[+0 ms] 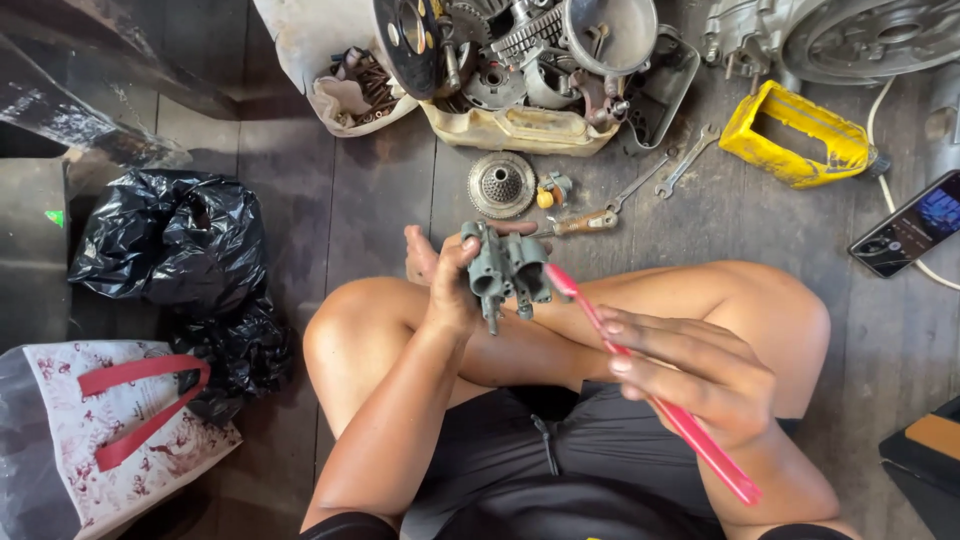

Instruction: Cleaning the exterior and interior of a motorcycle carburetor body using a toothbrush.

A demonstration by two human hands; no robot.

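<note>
1. Grey metal carburettor body [508,272] sat at frame centre, held up over the crossed legs, long axis roughly upright, ports facing down.
2. Left hand [452,292] was clamped on it: thumb over the top left edge, fingers hidden behind the casting.
3. Right hand [690,372] was closed around a red toothbrush [655,392] at mid-handle. Brush axis ran diagonally from lower right up to upper left.
4. Key relation: the brush head met the carburettor's right side, so the part lay up-left of the right hand's grip, along the handle line. Left hand was the nearer one, already on the part.
5. On the wooden floor [340,200] just above the part: a round perforated metal disc [501,184], a small yellow-and-grey fitting [552,189], a screwdriver [585,222], two spanners [668,170].
6. Top centre: cream plastic tray [510,130] packed with engine parts, gears and a round metal housing.
7. Upper right: yellow cut-open plastic jug [795,138]; right edge: phone [912,222] with lit screen, on a white cable.
8. Left side: crumpled black plastic bag [175,245]; lower left: white patterned tote bag [100,430] with red handles. No readable labels worth noting.
</note>
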